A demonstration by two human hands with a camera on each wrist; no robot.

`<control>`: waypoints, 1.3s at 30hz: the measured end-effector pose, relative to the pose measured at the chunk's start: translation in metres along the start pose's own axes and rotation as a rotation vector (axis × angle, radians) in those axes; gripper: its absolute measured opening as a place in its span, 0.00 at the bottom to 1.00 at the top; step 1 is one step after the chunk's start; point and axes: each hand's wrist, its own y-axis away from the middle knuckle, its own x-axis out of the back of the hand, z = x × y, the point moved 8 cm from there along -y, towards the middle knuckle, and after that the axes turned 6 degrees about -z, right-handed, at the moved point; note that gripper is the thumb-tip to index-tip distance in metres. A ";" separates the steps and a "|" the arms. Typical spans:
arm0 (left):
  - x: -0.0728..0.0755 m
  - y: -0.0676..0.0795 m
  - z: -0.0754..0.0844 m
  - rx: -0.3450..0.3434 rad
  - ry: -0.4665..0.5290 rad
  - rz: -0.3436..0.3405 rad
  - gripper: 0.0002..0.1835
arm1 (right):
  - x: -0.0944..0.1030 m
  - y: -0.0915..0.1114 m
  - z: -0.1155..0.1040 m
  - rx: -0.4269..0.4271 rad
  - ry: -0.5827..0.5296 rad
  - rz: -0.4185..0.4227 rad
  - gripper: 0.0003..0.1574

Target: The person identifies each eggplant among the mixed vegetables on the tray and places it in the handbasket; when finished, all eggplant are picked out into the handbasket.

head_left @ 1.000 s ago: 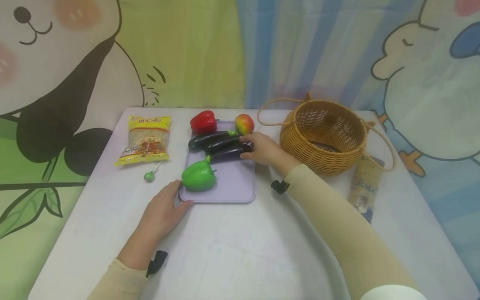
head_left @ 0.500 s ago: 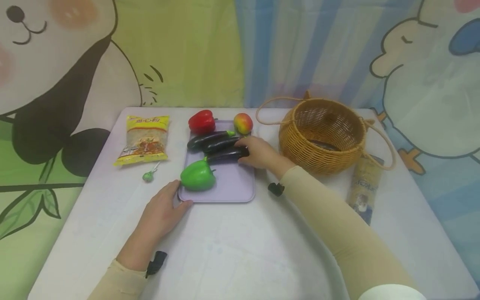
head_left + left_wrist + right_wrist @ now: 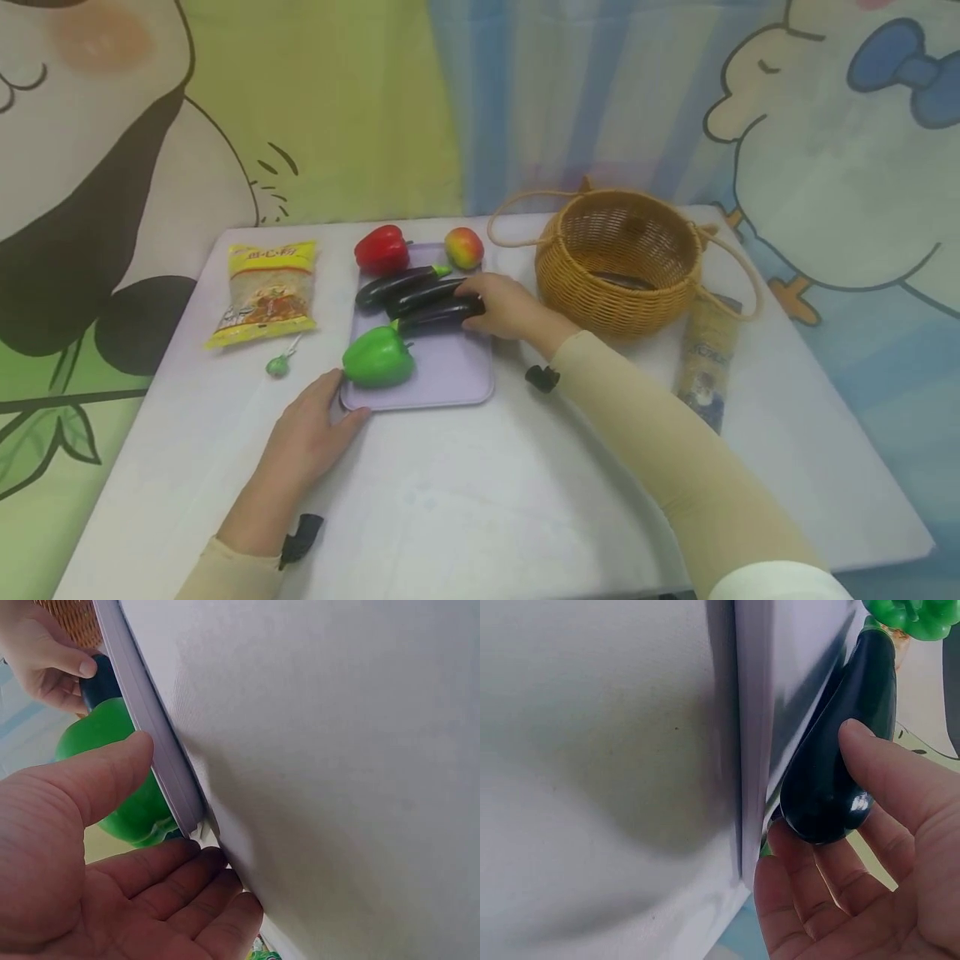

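Note:
In the head view a lilac tray [image 3: 457, 383] bears three eggplants, a green bell pepper [image 3: 378, 357], a red bell pepper [image 3: 381, 250] and a mango-like fruit [image 3: 464, 248] at its far edge. My right hand [image 3: 510, 310] grips the thick end of the nearest eggplant [image 3: 435, 318]. The right wrist view shows the thumb on top of this eggplant [image 3: 840, 742] and the fingers beneath its end. At the tray's near left corner rests my left hand [image 3: 303, 437], its thumb [image 3: 112, 772] against the rim and its fingers relaxed beside it, holding nothing.
Right of the tray stands a wicker basket [image 3: 600, 312] with looped handles and a dark object [image 3: 624, 281] inside. A tan packet [image 3: 708, 358] lies beside it. Left of the tray are a yellow-ended food bag [image 3: 270, 292] and a green lollipop [image 3: 277, 365].
The head view has shifted, so everything appears further left. My right fingers have moved slightly left over the nearest eggplant. The left hand keeps its place at the tray corner.

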 end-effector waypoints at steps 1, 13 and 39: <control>0.000 0.001 0.000 0.001 -0.001 0.000 0.44 | 0.001 0.001 -0.001 0.001 0.000 0.002 0.34; 0.000 0.003 0.001 -0.038 -0.011 0.020 0.44 | 0.010 0.014 -0.008 0.003 0.009 0.017 0.35; 0.001 0.004 0.002 -0.040 -0.008 0.015 0.44 | 0.033 0.030 -0.021 0.026 0.038 0.063 0.33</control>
